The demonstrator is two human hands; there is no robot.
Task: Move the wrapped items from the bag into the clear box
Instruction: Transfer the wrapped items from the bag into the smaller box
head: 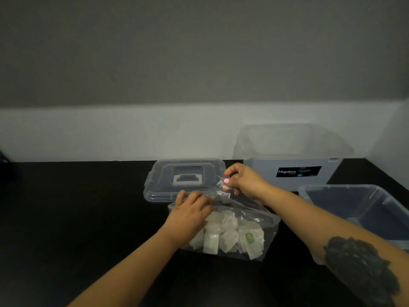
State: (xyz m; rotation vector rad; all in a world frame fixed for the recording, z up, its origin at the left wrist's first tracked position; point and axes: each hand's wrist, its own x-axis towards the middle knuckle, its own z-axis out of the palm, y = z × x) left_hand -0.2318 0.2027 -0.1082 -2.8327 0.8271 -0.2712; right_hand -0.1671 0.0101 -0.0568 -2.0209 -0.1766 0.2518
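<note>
A: What does the bag (223, 229) look like?

B: Clear, thin plastic, lying on the black table (88, 207) at about 6 o'clock from the middle of the view. It holds a heap of pale wrapped items (225, 237), mostly whitish; one at the heap's 3 o'clock side carries a green mark.

A: And the hands, from the left?

B: The left hand (190, 212) lies on the bag's upper left corner, fingers curled over the plastic and gripping the rim. The right hand (243, 180), at 1 o'clock from the left one, pinches a small wrapped piece (225, 185) between thumb and fingers, just above the bag's mouth. Whether that piece is clear of the plastic, I cannot tell.

A: What is around them?

B: A clear lid (186, 179) with a handle lies flat at 12 o'clock from the bag, its near edge touching or just behind the bag. At 2 o'clock stands a clear box (292, 158) with a dark label, against the wall. At 3 o'clock sits a second, lower clear tub (358, 204), open-topped, partly covered by the right forearm, which bears a dark tattoo.
</note>
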